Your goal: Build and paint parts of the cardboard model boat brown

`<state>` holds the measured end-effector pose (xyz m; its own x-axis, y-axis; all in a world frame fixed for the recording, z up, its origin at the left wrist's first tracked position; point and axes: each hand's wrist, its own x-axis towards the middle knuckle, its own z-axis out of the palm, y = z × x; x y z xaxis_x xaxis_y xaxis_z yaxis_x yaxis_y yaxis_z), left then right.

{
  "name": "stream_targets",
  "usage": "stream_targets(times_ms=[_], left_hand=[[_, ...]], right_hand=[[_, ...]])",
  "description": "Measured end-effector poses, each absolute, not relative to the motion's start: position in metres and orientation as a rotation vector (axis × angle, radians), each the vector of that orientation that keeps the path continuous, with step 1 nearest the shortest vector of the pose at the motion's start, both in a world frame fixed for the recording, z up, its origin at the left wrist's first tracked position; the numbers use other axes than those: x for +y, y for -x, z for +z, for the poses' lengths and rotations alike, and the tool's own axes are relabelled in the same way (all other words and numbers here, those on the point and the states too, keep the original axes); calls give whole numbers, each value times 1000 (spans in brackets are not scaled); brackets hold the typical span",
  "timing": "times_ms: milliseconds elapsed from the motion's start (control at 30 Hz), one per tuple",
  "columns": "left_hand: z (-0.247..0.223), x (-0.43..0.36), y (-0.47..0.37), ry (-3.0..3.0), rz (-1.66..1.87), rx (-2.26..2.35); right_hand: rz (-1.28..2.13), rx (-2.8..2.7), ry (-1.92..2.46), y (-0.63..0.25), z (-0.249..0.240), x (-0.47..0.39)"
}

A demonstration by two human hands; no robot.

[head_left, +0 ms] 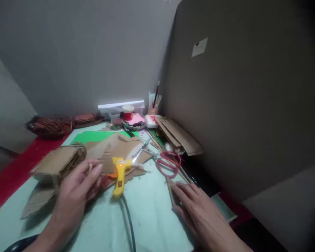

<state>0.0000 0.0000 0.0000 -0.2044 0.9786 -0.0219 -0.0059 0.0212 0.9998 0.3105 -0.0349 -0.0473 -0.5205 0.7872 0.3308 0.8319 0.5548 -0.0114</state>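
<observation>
My left hand (80, 189) is closed in a pinch, with a small light-brown stick-like piece (90, 168) peeking out between thumb and finger. Just right of it lies a yellow hot glue gun (120, 176), a small orange light glowing on its body and its cord running toward me. My right hand (196, 210) grips a narrow piece of cardboard (171, 190) at the table's right side; its fingers partly cover the piece. Beyond this hand are red-handled scissors (168, 164). A folded cardboard form (56, 161) stands left of my left hand.
Cardboard sheets (123, 147) and green paper (90, 136) lie mid-table. Stacked cardboard (182, 134) leans along the right wall. At the back are a red-and-white cup (127, 112), a brush holder (152, 111) and a tray (133, 126). Dark red bundles (48, 126) sit back left.
</observation>
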Motion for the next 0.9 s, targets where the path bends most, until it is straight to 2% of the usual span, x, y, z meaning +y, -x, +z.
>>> stream_targets(times_ms=[333,633,900], left_hand=[[-7,2,2,-1081,1349,1327],[-3,-2,1,-1059,1346,1332],[-2,-1,0,-1033,1345,1331]], right_hand=[[-198,-2501,1391,-293,-42,-6],[-153,-2457,1673,-287,-37,27],[-186,-2561,1498,-267,-29,51]])
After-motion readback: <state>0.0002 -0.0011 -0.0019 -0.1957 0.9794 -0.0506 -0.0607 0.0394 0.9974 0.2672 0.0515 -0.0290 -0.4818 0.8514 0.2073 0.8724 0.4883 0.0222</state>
